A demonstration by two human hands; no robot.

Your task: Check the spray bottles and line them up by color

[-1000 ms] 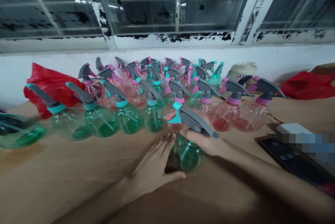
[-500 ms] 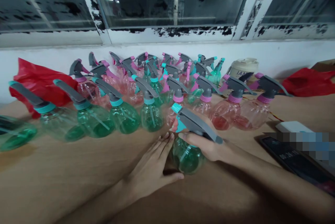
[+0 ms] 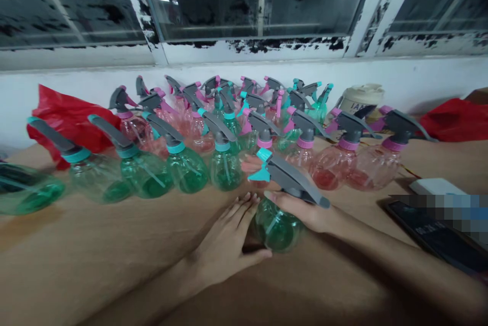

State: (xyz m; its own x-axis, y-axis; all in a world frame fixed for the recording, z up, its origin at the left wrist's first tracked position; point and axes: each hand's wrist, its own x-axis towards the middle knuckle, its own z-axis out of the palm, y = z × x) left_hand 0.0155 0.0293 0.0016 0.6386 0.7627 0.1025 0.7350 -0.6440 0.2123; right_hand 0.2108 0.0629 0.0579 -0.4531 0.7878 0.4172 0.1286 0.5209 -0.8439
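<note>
Fingers of the right hand [image 3: 301,209] were closed around the neck of a green spray bottle [image 3: 281,232], which stood near the middle of the surface [image 3: 133,270], on the near side of the rows. Its grey sprayer head [image 3: 292,178] with turquoise nozzle and trigger was already seated on it; whether it was fully tight could not be told. The left hand [image 3: 226,239] lay open beside the bottle's left side, fingers nearly together and thumb spread near the base; contact with the plastic was unclear. Behind, a front row ran across, green bottles [image 3: 188,171] toward the left edge and pink bottles [image 3: 331,168] toward the right, with more crowded toward the far edge by the wall [image 3: 412,77]. Every bottle that showed clearly carried a head, and none without one was visible, so fitting looked complete on those; how many remained elsewhere could not be judged. A red bag [image 3: 78,120] lay toward the far left corner, a phone [image 3: 429,232] toward the right edge.
</note>
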